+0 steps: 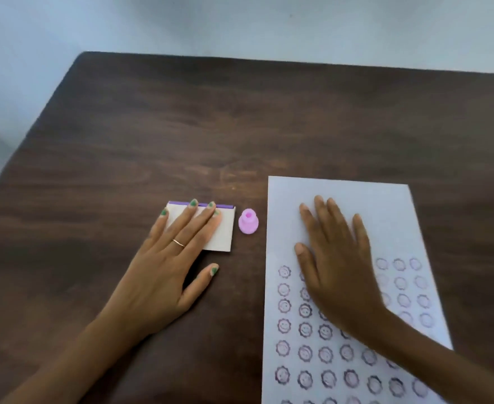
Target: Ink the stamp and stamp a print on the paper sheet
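A small pink stamp (248, 221) stands upright on the dark wooden table, between the ink pad and the paper. The ink pad (222, 228) is a white box with a purple far edge; its lid is shut. My left hand (167, 266) lies flat with its fingers spread over the pad's lid. The white paper sheet (345, 199) lies to the right, its near part covered with rows of several purple smiley prints. My right hand (336, 263) rests flat on the sheet, fingers apart, hiding some prints. Neither hand touches the stamp.
The wooden table (240, 126) extends far beyond the objects, its left edge slanting off at the left. A pale wall stands behind it. The far half of the paper bears no prints.
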{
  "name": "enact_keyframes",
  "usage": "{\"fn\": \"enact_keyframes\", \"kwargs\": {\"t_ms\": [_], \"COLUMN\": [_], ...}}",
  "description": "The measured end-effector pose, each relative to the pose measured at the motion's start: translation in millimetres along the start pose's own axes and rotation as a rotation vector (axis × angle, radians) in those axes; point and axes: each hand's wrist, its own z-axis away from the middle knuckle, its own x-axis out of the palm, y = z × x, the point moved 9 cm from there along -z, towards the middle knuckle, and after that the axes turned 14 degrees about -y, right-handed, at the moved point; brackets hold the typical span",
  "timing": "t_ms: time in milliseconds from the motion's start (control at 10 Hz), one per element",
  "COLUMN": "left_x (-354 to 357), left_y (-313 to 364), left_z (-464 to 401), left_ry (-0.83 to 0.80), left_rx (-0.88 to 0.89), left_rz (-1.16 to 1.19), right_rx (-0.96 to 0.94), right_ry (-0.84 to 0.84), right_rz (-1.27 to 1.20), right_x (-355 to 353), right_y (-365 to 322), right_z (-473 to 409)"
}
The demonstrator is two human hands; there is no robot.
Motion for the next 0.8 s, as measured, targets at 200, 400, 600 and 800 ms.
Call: {"fn": "enact_keyframes", "kwargs": {"t_ms": [200, 400, 600, 800], "left_x": [-2, -6, -12, -40], "left_y": [-10, -2, 7, 7], "left_z": [-2, 1, 6, 12], "left_ry": [-0.084, -0.185, -0.195, -0.055], "left_rx": [-0.019, -0.044, -0.089, -0.098], "left_rz": [-0.023, -0.068, -0.073, 0.029], "right_rx": [0.046, 0.084, 0.130, 0.092], "right_ry": [-0.040, -0.122, -0.198, -0.035], "right_rz": [0.013, 0.025, 0.029, -0.102], "right_x": [3, -2, -9, -48], "right_y": [-7, -13, -11, -14], "right_z": [-11, -7, -7, -3]}}
